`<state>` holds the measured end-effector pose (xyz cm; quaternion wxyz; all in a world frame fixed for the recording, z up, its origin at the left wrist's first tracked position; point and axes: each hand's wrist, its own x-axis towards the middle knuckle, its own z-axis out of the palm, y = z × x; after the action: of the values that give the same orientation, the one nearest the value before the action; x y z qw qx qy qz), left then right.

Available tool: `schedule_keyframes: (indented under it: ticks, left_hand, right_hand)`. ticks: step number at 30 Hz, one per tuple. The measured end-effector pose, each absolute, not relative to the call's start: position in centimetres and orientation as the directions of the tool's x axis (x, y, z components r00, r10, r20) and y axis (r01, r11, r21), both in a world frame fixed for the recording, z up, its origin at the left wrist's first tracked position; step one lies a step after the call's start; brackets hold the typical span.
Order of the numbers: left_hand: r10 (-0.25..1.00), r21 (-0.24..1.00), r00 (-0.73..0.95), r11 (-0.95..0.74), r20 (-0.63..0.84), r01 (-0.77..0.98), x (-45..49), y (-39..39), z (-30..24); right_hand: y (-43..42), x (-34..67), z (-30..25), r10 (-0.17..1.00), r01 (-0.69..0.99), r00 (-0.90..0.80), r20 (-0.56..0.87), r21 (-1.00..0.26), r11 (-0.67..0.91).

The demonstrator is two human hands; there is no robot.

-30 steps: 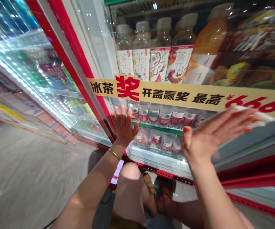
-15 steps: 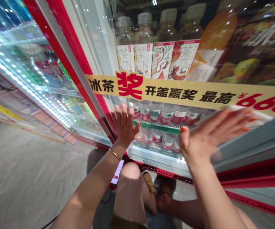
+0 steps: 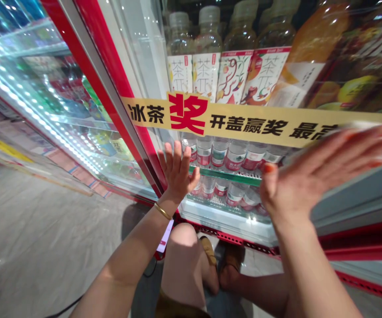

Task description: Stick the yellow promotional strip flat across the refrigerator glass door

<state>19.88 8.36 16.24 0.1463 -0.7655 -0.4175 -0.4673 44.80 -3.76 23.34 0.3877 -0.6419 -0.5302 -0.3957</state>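
My left hand (image 3: 177, 172) is flat with fingers spread, against or just in front of the glass door (image 3: 217, 213), near its red left frame. It holds nothing, and a gold bangle (image 3: 163, 210) circles that wrist. My right hand (image 3: 316, 172), blurred by motion, presses a white cloth (image 3: 371, 128) to the door on the right. Its fingers lie straight over the cloth, most of which they hide. A yellow printed strip (image 3: 250, 121) runs across the glass, partly covered by my right hand. Behind the glass, bottles with white labels (image 3: 204, 75) stand above smaller water bottles (image 3: 235, 155).
To the left, a lit drinks cooler (image 3: 75, 97) holds several bottles on shelves. Cartons (image 3: 39, 150) line its base. My bent knee (image 3: 182, 240) is close to the door's bottom edge, beside a phone with a lit screen (image 3: 165, 237). A black cable (image 3: 65, 307) lies on the floor.
My right hand has moved up and to the right across the glass with the cloth. My left hand stays at nearly the same spot on the door. The view has shifted slightly.
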Motion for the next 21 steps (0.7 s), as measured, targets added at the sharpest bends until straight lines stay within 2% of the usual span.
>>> schedule_keyframes:
  ticks: [3, 4, 6, 8, 12, 14, 16, 19, 21]
  left_hand:
    - [0.5, 0.173, 0.232, -0.637, 0.834, 0.751, 19.9, 8.3, 16.4]
    - [0.494, 0.162, 0.244, -0.644, 0.835, 0.748, 19.9, 8.3, 16.5]
    - [0.483, 0.138, 0.268, -0.652, 0.833, 0.746, 19.8, 8.3, 16.5]
    - [0.477, 0.119, 0.287, -0.656, 0.831, 0.745, 19.8, 8.4, 16.4]
    - [0.449, 0.082, 0.303, -0.658, 0.84, 0.749, 19.9, 8.4, 16.4]
    - [0.42, 0.053, 0.311, -0.661, 0.852, 0.749, 20.0, 8.4, 16.5]
    - [0.389, 0.021, 0.318, -0.66, 0.865, 0.751, 20.1, 8.3, 16.7]
    - [0.347, -0.025, 0.327, -0.652, 0.879, 0.758, 20.1, 8.2, 17.0]
    - [0.312, -0.053, 0.329, -0.648, 0.891, 0.759, 20.2, 8.2, 17.2]
  right_hand:
    - [-3.0, 42.2, 17.6, 0.457, 0.974, -0.203, 0.866, 0.228, -0.001]
    - [-3.1, 42.2, 15.6, 0.465, 0.955, -0.276, 0.841, 0.296, 0.031]
    - [-3.8, 43.5, 13.4, 0.464, 0.943, -0.316, 0.827, 0.33, 0.054]
    - [-4.6, 45.5, 14.3, 0.457, 0.969, -0.232, 0.859, 0.247, 0.029]
    - [-4.5, 46.6, 21.7, 0.333, 0.987, 0.153, 0.93, -0.128, -0.096]
    - [-3.5, 44.9, 23.6, 0.3, 0.98, 0.196, 0.933, -0.175, -0.098]
    - [-2.4, 42.9, 22.4, 0.347, 0.998, 0.064, 0.936, -0.051, -0.047]
    - [-2.2, 41.7, 17.7, 0.44, 0.969, -0.241, 0.865, 0.24, 0.058]
    - [-3.2, 43.0, 15.7, 0.482, 0.951, -0.299, 0.823, 0.3, 0.078]
